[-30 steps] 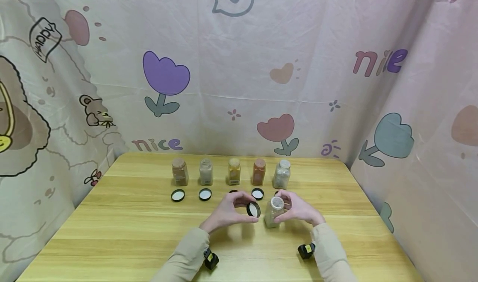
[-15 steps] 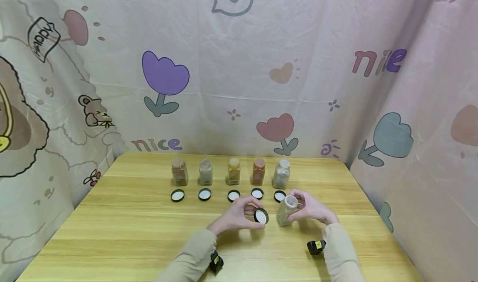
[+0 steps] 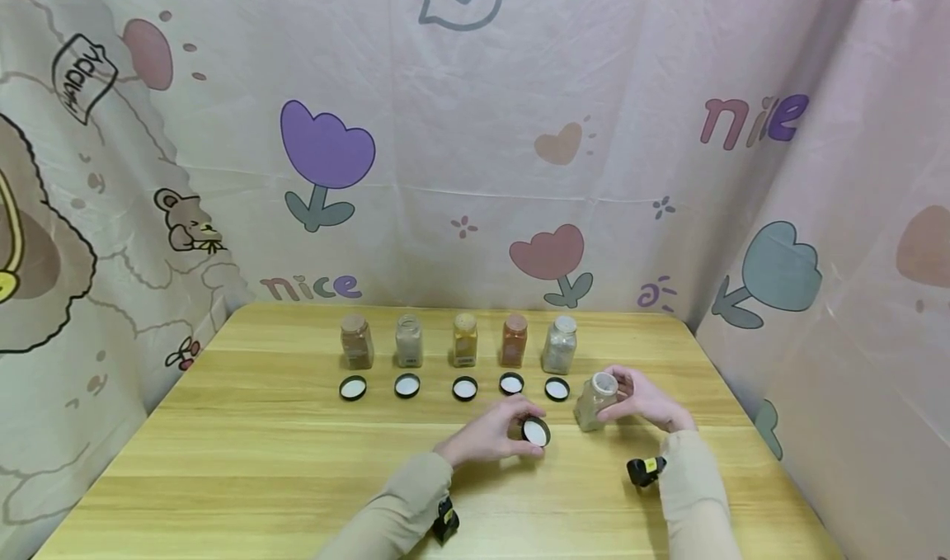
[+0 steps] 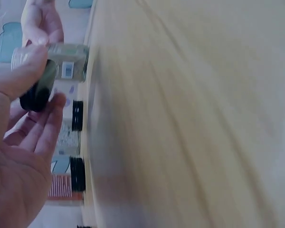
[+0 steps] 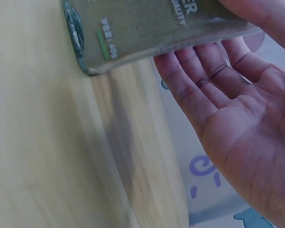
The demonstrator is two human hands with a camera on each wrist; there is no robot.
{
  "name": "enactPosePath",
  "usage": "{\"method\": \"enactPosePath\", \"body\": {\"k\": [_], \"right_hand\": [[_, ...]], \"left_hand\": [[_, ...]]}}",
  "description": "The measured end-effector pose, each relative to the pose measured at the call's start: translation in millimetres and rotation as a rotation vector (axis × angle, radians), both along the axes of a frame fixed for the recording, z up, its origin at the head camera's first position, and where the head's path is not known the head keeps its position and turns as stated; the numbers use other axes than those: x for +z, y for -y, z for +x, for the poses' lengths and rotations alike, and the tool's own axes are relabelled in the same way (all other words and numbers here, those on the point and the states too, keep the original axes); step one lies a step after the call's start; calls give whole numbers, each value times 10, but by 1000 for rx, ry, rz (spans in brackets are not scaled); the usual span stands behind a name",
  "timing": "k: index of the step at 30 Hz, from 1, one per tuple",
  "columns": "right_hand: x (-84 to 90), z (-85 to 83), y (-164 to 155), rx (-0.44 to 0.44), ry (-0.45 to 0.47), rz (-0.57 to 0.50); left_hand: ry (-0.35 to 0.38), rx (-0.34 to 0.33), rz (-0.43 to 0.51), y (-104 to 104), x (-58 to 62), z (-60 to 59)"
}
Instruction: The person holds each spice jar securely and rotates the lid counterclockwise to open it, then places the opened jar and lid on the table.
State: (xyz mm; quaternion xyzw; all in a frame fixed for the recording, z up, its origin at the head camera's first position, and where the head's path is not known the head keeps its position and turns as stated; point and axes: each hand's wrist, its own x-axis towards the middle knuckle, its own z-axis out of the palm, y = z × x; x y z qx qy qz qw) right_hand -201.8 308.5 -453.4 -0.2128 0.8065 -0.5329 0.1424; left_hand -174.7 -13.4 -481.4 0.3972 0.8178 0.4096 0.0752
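Note:
My left hand (image 3: 490,435) pinches a round black lid (image 3: 535,432) between thumb and fingers, its white inner face turned toward the head camera. In the left wrist view the lid (image 4: 36,92) shows its dark side. To the right, my right hand (image 3: 647,399) grips a glass spice jar (image 3: 596,402) with greyish-green powder, tilted slightly, its lid off. Up close in the right wrist view, the jar (image 5: 133,28) has white lettering, and its base appears raised off the table. The fingers lie along one side of the jar, the thumb on the other.
Along the back stand several lidless spice jars: brown (image 3: 358,342), pale (image 3: 409,342), yellow (image 3: 465,341), orange-red (image 3: 514,342) and white (image 3: 560,346). A black lid lies in front of each, such as the leftmost lid (image 3: 353,388). A printed curtain (image 3: 460,164) surrounds the wooden table (image 3: 223,461).
Both hands have moved right, the right one also farther back with the jar. The jar and the lid are wider apart, and lids once hidden behind the hands now show.

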Motion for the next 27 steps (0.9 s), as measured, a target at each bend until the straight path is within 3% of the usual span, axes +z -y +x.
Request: {"method": "enactPosePath", "body": {"k": [5,10,19,27], "right_hand": [[3,-59,-96,-91,-6,47],[1,-127,-156,-182,28,13],[-61,-269,-171,-370,-30,-22],[-78,-401,-150,-436,-66,-10]], "left_hand": [[-52,71,-73,-93,37,29],[-73,131,-97,-207,48,24],[-68,146,-105,-393,38,-27],[-66,181,-150,-559,14,-23]]}}
